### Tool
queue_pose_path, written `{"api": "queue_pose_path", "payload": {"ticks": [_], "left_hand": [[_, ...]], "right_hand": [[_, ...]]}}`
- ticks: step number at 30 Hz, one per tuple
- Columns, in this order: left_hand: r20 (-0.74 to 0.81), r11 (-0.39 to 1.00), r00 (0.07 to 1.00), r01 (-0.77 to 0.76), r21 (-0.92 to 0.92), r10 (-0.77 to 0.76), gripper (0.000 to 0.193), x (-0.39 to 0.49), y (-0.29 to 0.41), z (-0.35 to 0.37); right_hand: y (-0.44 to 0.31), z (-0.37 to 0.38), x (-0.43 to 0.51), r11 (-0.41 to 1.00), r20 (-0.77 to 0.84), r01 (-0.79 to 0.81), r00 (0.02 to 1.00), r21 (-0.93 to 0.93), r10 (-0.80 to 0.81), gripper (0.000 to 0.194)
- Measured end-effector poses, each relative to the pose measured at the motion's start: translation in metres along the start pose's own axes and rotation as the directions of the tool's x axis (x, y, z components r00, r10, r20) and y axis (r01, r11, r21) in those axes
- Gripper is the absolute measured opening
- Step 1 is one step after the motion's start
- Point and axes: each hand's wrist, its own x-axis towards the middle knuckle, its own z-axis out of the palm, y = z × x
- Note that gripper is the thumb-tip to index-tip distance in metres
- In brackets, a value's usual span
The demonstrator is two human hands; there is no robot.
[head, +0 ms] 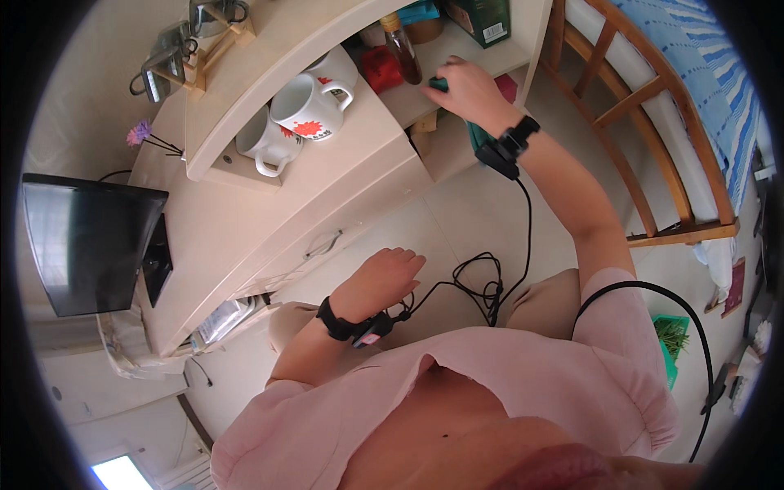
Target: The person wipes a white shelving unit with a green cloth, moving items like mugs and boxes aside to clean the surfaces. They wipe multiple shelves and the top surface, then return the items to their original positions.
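My right hand (474, 90) reaches into the cabinet's open shelf (422, 104), fingers and thumb closed around a small dark green object (438, 84); most of it is hidden by the hand. More green material (476, 136) shows below the wrist. Just left of these fingers a brown glass bottle (402, 52) with a yellowish cap leans beside a red package (382, 68). My left hand (383, 280) hovers over my lap, loosely curled with the thumb apart, and nothing is seen in it; its palm is hidden.
White mugs (312, 110) with red prints stand in the left compartment. A green box (481, 21) sits deeper on the shelf. Glass cups hang on a wooden rack (211, 58). A monitor (92, 242) is at left, a wooden bed frame (664, 110) at right. Black cables (490, 288) hang between my wrists.
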Motion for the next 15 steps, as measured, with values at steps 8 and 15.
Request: {"api": "queue_pose_path", "payload": {"ticks": [8, 15], "left_hand": [[0.035, 0.999, 0.999, 0.042, -0.014, -0.042, 0.039, 0.007, 0.005, 0.004], [0.044, 0.997, 0.997, 0.063, -0.043, -0.061, 0.039, 0.001, 0.006, 0.002]], "right_hand": [[-0.018, 0.017, 0.052, 0.973, -0.012, -0.194, 0.980, 0.127, 0.197, 0.054], [0.048, 0.014, 0.071, 0.975, -0.084, -0.088, 0.991, 0.204, 0.107, 0.050]]}}
